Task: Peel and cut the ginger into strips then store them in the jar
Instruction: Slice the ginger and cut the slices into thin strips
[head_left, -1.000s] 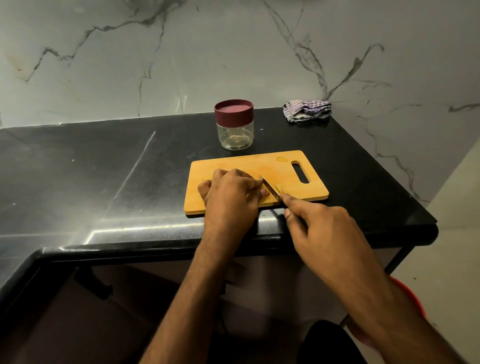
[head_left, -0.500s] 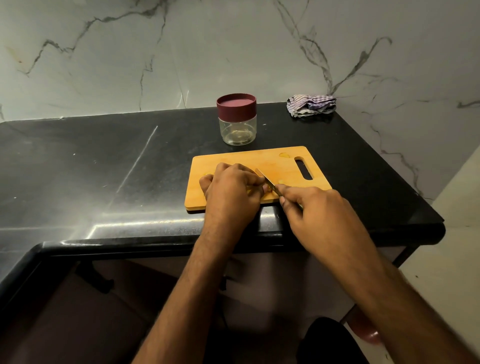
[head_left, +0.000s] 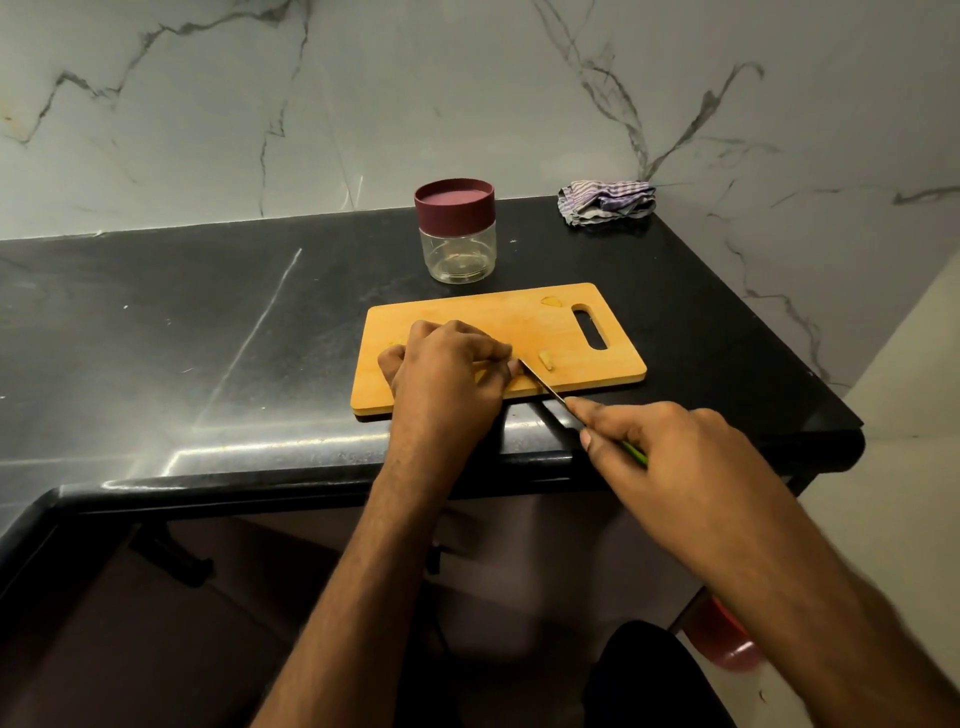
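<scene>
A wooden cutting board (head_left: 498, 322) lies on the black counter (head_left: 182, 332), its handle slot to the right. The left hand (head_left: 447, 374) rests on the board's near-left part with fingers curled down over something pressed against the wood; the ginger under it is hidden by the knuckles, so its shape cannot be told. The right hand (head_left: 670, 457) is off the board's near edge, fingers wrapped round the green handle of a knife (head_left: 543, 384), index finger laid along the spine. The blade slants up-left across the board's near edge, its tip touching the left hand's fingertips. Just right of the blade tip a small pale ginger piece (head_left: 545, 360) lies on the board, and another sliver (head_left: 551, 301) sits near the board's far edge beside the slot. Behind the board, apart from it, stands a clear glass jar (head_left: 457, 254) with a maroon lid (head_left: 453, 202) on. Farther right of the jar, against the marble wall (head_left: 467, 93), lies a crumpled striped cloth (head_left: 605, 201).
</scene>
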